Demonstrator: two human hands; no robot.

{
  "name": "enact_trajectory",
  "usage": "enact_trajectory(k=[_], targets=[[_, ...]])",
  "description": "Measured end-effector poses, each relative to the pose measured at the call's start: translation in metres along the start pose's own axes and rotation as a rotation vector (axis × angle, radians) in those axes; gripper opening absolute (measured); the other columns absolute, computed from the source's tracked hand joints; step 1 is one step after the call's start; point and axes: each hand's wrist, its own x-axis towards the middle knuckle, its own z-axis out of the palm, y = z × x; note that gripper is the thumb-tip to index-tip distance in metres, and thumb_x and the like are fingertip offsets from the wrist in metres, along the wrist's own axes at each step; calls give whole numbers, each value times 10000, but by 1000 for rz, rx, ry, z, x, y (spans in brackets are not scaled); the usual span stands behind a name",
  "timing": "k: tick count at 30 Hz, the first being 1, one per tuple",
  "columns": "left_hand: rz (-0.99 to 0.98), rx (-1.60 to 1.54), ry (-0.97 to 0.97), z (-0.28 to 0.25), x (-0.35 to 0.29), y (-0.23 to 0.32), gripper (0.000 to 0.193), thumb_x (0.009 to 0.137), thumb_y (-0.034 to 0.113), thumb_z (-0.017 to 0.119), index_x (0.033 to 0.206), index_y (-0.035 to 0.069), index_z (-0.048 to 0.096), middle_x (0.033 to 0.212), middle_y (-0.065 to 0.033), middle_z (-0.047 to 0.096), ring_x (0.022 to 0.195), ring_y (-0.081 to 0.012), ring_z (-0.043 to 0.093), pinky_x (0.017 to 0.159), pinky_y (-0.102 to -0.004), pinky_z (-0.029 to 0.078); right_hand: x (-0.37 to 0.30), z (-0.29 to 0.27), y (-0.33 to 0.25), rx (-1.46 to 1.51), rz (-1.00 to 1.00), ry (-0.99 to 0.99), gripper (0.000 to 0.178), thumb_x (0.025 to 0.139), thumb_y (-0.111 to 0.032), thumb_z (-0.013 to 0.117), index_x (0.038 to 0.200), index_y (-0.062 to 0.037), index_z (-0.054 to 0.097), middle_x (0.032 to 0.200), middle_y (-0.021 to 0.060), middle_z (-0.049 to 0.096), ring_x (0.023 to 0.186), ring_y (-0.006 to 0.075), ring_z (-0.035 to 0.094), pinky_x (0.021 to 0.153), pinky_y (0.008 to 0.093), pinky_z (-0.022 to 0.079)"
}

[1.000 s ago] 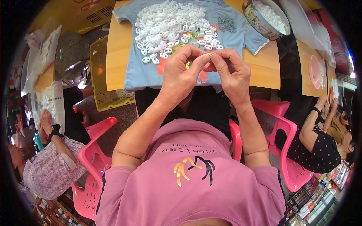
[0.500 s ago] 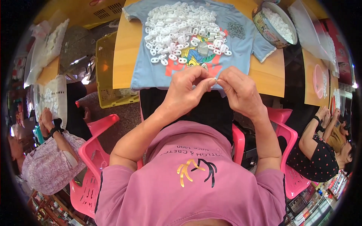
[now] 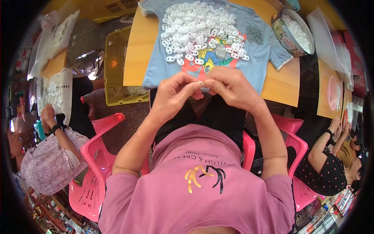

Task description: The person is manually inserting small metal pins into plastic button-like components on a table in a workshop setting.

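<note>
Just off the table's near edge, my left hand [image 3: 173,95] and my right hand [image 3: 233,87] meet with fingertips pinched together. Between them shows a bit of a small white piece [image 3: 201,82]; the fingers hide most of it, so its shape is unclear. Beyond my hands, a heap of white oval plastic pieces with two holes each [image 3: 198,23] lies on a light blue printed T-shirt [image 3: 156,70]. To the right of that heap sits a small pile of thin grey metal parts [image 3: 254,35], too small to name exactly.
A round tin [image 3: 281,29] of white pieces stands at the table's right side. The wooden table [image 3: 134,66] carries the T-shirt. On the left is a yellow crate [image 3: 115,87]. Pink chairs [image 3: 97,156] flank me, and other people [image 3: 54,160] sit at neighbouring tables on both sides.
Both hands have shifted left, still pinched together at the small piece. The table and everything on it appear slightly further right, as the view has turned.
</note>
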Motion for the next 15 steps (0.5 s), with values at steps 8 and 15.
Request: enact_trajectory(k=[8, 15], targets=[[-6, -78, 158, -35, -11, -4, 145, 954, 114, 595, 966, -30, 603, 806, -94, 665, 731, -141, 659, 685, -258, 546, 33, 17, 13, -395, -47, 245, 127, 831, -97, 686, 928, -19, 661, 833, 121, 614, 729, 269, 611, 642, 345, 489], [0, -134, 171, -31, -4, -2, 139, 951, 114, 599, 980, -22, 602, 826, -89, 669, 748, -141, 661, 689, -258, 546, 39, 17, 23, -376, -60, 274, 145, 858, -107, 676, 984, -36, 676, 808, 89, 637, 687, 209, 614, 611, 315, 488]])
